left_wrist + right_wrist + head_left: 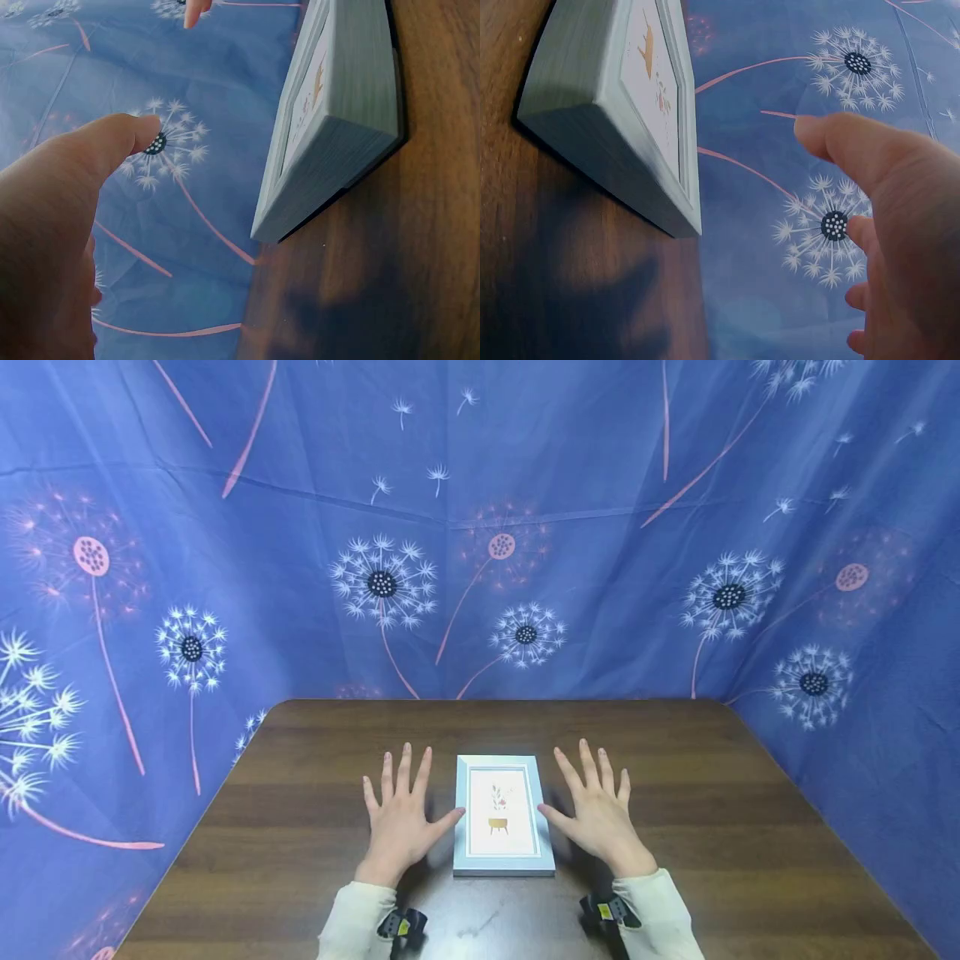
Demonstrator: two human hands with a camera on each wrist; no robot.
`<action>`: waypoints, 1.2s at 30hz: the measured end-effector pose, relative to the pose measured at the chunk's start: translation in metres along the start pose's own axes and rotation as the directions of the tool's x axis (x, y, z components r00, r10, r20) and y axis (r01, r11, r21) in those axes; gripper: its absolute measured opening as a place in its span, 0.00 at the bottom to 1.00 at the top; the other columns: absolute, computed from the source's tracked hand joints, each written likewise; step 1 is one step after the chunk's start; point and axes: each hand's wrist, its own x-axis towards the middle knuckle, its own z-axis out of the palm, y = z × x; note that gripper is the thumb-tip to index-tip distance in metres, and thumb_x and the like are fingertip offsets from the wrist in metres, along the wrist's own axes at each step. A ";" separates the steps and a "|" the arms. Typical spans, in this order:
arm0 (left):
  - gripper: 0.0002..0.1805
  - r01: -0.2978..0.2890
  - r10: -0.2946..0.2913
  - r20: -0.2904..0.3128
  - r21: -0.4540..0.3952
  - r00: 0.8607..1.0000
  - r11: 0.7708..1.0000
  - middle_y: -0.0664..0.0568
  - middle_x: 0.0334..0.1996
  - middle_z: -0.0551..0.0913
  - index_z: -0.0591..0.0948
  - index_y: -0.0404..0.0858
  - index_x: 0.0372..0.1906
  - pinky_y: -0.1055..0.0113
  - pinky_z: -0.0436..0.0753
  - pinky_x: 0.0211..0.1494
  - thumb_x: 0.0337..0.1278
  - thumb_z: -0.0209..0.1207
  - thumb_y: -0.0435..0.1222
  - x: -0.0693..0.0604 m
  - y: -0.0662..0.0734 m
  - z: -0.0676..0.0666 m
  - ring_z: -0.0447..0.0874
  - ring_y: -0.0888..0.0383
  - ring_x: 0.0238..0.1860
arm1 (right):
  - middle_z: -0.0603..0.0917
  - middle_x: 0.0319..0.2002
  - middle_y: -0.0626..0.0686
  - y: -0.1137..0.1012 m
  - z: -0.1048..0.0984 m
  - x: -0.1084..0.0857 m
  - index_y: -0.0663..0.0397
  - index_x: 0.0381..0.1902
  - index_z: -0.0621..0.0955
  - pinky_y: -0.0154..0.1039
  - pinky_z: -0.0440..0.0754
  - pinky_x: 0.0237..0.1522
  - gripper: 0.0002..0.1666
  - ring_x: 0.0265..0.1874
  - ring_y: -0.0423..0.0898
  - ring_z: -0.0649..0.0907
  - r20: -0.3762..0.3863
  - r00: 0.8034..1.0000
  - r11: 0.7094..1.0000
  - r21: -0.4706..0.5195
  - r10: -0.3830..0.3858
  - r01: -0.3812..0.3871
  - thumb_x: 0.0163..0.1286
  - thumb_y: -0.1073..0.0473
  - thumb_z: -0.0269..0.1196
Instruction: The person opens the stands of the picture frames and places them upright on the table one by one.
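A light blue picture frame (502, 864) lies face up on the wooden table, its print showing a plant in a yellow pot on legs. My left hand (405, 822) hovers at its left side, fingers spread and straight, thumb pointing toward the frame. On the other side my right hand (600, 822) is spread the same way, its thumb tip near the right edge. In the left wrist view the thumb (112, 142) stands apart from the thick picture frame (330, 150). The right wrist view likewise has a gap between the thumb (847, 142) and the picture frame (622, 150). Neither hand holds anything.
The brown wooden table (315, 760) extends around the frame, with rounded far corners. Behind and beside it hangs a blue cloth (600, 443) printed with dandelions. Dark wrist-worn devices (405, 925) sit at both cream sleeves (656, 914).
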 end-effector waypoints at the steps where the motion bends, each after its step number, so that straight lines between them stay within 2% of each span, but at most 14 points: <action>1: 0.58 0.002 -0.002 0.003 -0.006 1.000 1.000 0.40 0.78 0.47 0.52 0.45 0.80 0.29 0.38 0.69 0.50 0.62 0.67 0.000 0.001 0.001 0.36 0.36 0.77 | 0.47 0.78 0.66 0.000 0.001 -0.001 0.46 0.78 0.57 0.75 0.38 0.65 0.54 0.74 0.70 0.47 -0.006 1.000 1.000 0.002 -0.003 0.003 0.62 0.35 0.65; 4: 0.58 -0.012 0.012 0.015 0.009 1.000 1.000 0.37 0.76 0.53 0.54 0.42 0.79 0.30 0.44 0.69 0.50 0.62 0.67 -0.001 0.004 0.004 0.43 0.35 0.76 | 0.53 0.75 0.68 0.001 0.003 -0.003 0.47 0.77 0.60 0.75 0.45 0.64 0.52 0.71 0.71 0.54 -0.029 0.999 1.000 0.002 -0.014 0.015 0.62 0.38 0.67; 11: 0.53 -0.099 0.099 0.026 0.025 0.995 0.995 0.34 0.69 0.65 0.61 0.37 0.76 0.32 0.54 0.68 0.51 0.64 0.63 0.005 0.011 0.009 0.57 0.35 0.71 | 0.68 0.65 0.70 0.004 0.005 -0.004 0.53 0.72 0.67 0.72 0.57 0.60 0.45 0.62 0.70 0.67 -0.080 0.995 0.998 -0.029 -0.053 0.051 0.62 0.42 0.68; 15: 0.51 -0.139 0.138 0.020 0.038 0.990 0.990 0.34 0.66 0.68 0.63 0.36 0.74 0.33 0.57 0.67 0.52 0.64 0.62 0.013 0.012 0.011 0.61 0.36 0.69 | 0.72 0.61 0.68 0.004 0.005 -0.002 0.55 0.69 0.71 0.69 0.65 0.55 0.41 0.59 0.67 0.71 -0.071 0.994 0.995 -0.061 -0.080 0.076 0.62 0.43 0.68; 19: 0.49 -0.169 0.166 0.049 0.062 0.985 0.984 0.35 0.64 0.70 0.65 0.34 0.73 0.35 0.59 0.67 0.53 0.63 0.61 0.023 0.012 0.014 0.63 0.36 0.68 | 0.74 0.58 0.65 0.003 0.007 -0.002 0.55 0.66 0.73 0.66 0.72 0.49 0.39 0.55 0.64 0.74 -0.040 0.993 0.989 -0.096 -0.113 0.109 0.62 0.42 0.68; 22: 0.48 -0.176 0.170 0.088 0.065 0.981 0.982 0.35 0.64 0.70 0.65 0.34 0.72 0.36 0.60 0.67 0.55 0.62 0.60 0.032 0.013 0.015 0.63 0.37 0.67 | 0.75 0.56 0.62 0.002 0.009 -0.001 0.54 0.64 0.75 0.65 0.73 0.48 0.38 0.53 0.61 0.75 -0.021 0.991 0.983 -0.126 -0.136 0.132 0.62 0.41 0.67; 29: 0.45 -0.156 0.139 0.181 0.082 0.973 0.984 0.34 0.66 0.68 0.65 0.34 0.72 0.37 0.58 0.69 0.59 0.61 0.58 0.052 0.016 0.016 0.61 0.37 0.69 | 0.77 0.54 0.60 0.000 0.010 -0.004 0.54 0.61 0.77 0.63 0.75 0.47 0.35 0.51 0.59 0.77 0.031 0.985 0.969 -0.175 -0.172 0.175 0.62 0.40 0.67; 36: 0.43 -0.161 0.128 0.247 0.116 0.961 0.980 0.35 0.68 0.67 0.65 0.35 0.72 0.37 0.55 0.70 0.60 0.60 0.57 0.070 0.016 0.027 0.59 0.37 0.71 | 0.78 0.53 0.59 -0.003 0.010 -0.012 0.54 0.59 0.78 0.61 0.77 0.46 0.34 0.52 0.58 0.77 0.053 0.974 0.953 -0.200 -0.220 0.226 0.62 0.40 0.68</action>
